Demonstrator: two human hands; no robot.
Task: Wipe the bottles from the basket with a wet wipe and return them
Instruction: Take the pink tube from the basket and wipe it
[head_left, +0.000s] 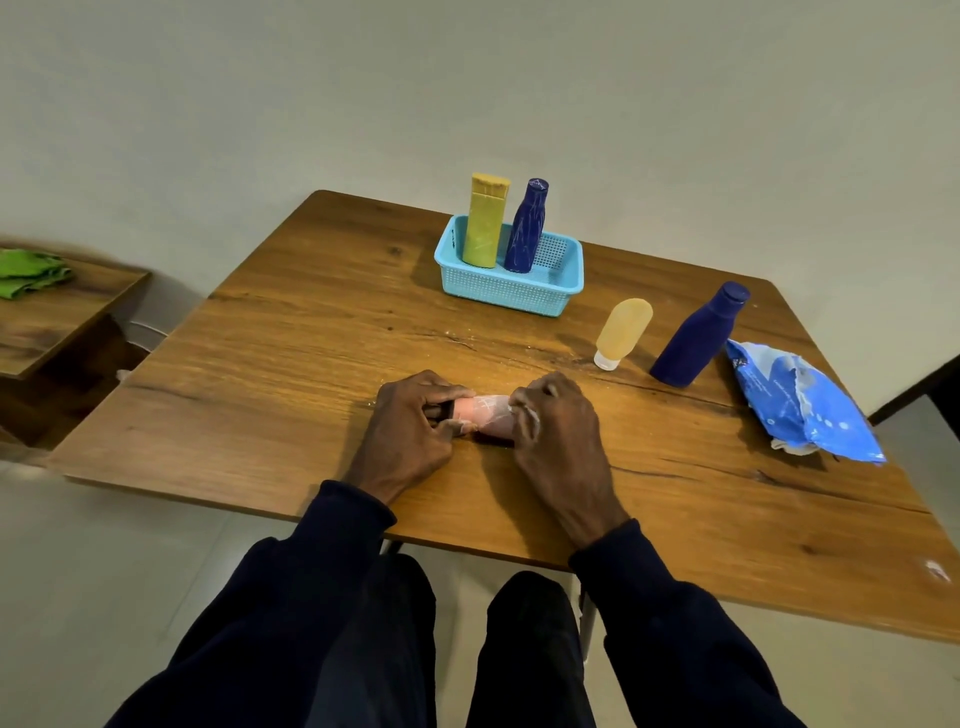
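A pink bottle (480, 412) lies on its side near the front of the wooden table (291, 332), held between both hands. My left hand (415, 431) grips its dark-capped end. My right hand (558, 431) wraps the other end with a thin white wet wipe (511, 415) pressed against it. The light blue basket (519, 293) at the back holds a yellow bottle (485, 221) and a dark blue bottle (525, 228), both upright. Right of the basket, an orange-yellow bottle (622, 332) and a second dark blue bottle (698, 338) stand on the table.
A blue pack of wet wipes (800, 402) lies open at the table's right side. A low wooden side table (57, 317) with a green cloth (28, 273) stands to the left. My legs are under the table's front edge.
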